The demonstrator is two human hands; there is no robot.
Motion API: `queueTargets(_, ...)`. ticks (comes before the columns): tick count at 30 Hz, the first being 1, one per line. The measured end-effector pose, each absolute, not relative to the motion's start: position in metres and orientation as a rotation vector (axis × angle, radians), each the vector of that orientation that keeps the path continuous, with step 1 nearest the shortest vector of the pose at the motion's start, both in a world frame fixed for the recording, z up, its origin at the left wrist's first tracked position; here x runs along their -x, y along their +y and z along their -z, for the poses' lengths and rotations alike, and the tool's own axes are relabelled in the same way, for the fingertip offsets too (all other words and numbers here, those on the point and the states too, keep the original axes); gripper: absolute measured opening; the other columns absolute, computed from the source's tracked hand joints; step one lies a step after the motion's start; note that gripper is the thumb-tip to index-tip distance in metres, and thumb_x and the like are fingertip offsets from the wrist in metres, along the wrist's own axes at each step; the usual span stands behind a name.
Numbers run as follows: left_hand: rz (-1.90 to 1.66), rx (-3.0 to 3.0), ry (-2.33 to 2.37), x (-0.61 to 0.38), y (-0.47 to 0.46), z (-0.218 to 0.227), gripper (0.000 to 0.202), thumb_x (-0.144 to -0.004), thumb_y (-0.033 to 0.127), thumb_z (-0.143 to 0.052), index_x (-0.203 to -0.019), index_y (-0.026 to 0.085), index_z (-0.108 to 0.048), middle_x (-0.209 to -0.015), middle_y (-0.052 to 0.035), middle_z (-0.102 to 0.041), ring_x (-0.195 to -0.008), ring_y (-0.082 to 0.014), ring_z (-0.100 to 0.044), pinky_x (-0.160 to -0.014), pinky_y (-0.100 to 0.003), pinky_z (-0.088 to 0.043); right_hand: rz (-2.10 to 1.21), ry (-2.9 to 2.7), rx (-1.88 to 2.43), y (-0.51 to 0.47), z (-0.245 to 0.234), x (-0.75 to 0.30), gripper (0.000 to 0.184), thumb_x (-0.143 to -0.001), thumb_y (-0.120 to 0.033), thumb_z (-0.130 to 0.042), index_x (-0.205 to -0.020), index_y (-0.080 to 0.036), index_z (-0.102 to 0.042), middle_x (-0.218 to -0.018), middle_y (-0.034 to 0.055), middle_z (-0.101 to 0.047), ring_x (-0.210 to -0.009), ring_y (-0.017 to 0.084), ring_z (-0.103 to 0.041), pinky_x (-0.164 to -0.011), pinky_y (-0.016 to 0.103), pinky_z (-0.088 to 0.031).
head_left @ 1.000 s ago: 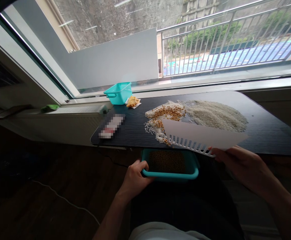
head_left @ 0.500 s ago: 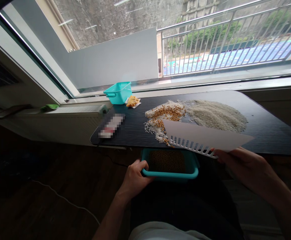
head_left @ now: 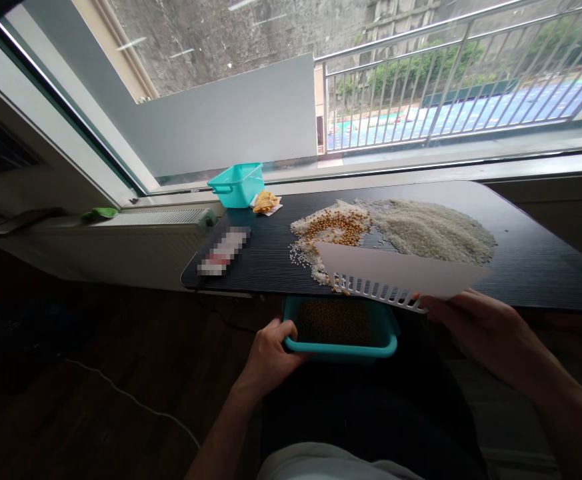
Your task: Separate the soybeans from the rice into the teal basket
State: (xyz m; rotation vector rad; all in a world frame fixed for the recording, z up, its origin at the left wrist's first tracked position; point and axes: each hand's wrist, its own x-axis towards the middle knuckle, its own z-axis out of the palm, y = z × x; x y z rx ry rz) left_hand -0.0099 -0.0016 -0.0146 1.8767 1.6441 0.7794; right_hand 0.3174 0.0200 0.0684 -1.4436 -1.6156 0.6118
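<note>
My left hand is closed on the near left rim of a teal plastic bin, held below the table's front edge. Inside the bin lies a layer of yellow-brown soybeans. Between the fingers of my right hand is a white plastic sheet with a slotted lower edge, tilted over the table edge. Its left end is at a mixed pile of white rice and soybeans, and it hides part of it. To the right spreads a larger heap of rice.
The dark table stands against the window. On its far left are a second teal bin, a crumpled yellow thing on white paper and a blurred-out flat object. A radiator and a pale cord lie left.
My right hand has moved the slotted white sheet a little to the left, over more of the near end of the mixed pile. My left hand and the bin stay nearly still.
</note>
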Motion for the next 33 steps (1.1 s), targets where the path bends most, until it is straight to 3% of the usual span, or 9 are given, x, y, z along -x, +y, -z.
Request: queueTargets(33,-0.757,-1.854,1.643,0.009,-0.001,0.015,0.022,-0.070,0.025,-0.072,-0.064,0.020,-0.051,-0.069,0.0041,-0.047,-0.064,-0.0121,-0.046,-0.062,-0.024,-0.031,-0.569,-1.677,1.369,0.019,-0.065,-0.317,0.052,-0.078,-0.077,-0.067,-0.069,-0.026,-0.077,-0.058,0.0011,-0.064,-0.052,0.017,-0.055,-0.053,0.030,-0.051)
